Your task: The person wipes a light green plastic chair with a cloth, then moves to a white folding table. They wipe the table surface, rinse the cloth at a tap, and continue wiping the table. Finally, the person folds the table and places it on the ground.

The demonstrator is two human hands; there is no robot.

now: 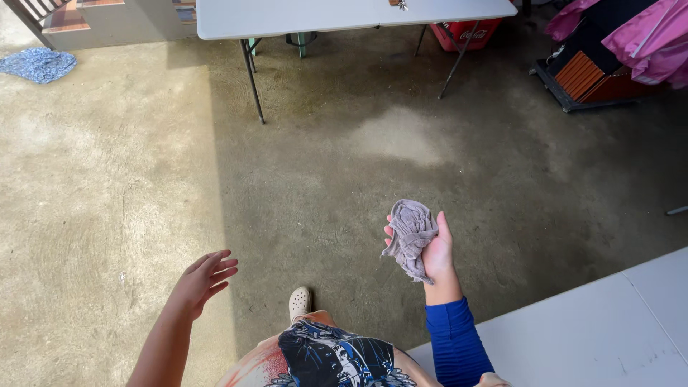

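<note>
Seen from above, standing on a stained concrete floor [344, 172], half sunlit, half in shade. Right hand [434, 252], palm up, fingers curled and clamped around a crumpled grey cloth [411, 235]; cloth bunched in the palm, one end drooping below the hand, held in the air above the floor and just left of a white table [609, 330] at lower right. Only a corner of that table in view, the rest cut off by the frame. Right forearm in a blue ribbed sleeve [454, 342], cut off at the bottom edge. Left hand [204, 276] empty, fingers spread apart and slightly bent, touching nothing, well apart from the cloth; bare forearm running out of the frame below. One pale clog [299, 302] showing past a patterned garment [330, 355]; the other foot hidden. At the top, a second white folding table [344, 16] with dark metal legs, its far side cut off; a small object at its top edge too cropped to make out. Under that table, a red crate [469, 32], partly hidden by the table legs, contents not visible. At upper right, a dark box with orange slats [584, 75], partly covered by pink fabric [645, 32]; hard to tell what kind of thing. At upper left, a blue patterned rag [37, 64] on the floor beside a step, both partly cut off.
</note>
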